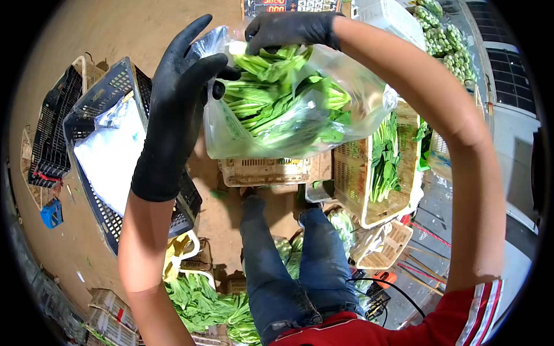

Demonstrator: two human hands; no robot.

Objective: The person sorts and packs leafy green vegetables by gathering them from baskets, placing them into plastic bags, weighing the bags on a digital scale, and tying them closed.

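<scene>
A clear plastic bag (254,147) hangs in front of me, with leafy greens (271,109) inside. My left hand (182,86), in a black glove, is at the bag's left edge. Its index finger and thumb are spread, while its lower fingers curl at the plastic. My right hand (285,32), also gloved in black, is at the top of the bag with its fingers bent over a bunch of greens (277,63). The palm and part of the fingers are hidden from above. Beneath the bag is a beige crate (265,176).
A dark crate (92,124) on the left holds white plastic bags (112,155). To the right, a beige crate (353,164) contains more greens. A scale display (276,6) shows at the top edge. Loose greens (202,305) lie below, beside my legs.
</scene>
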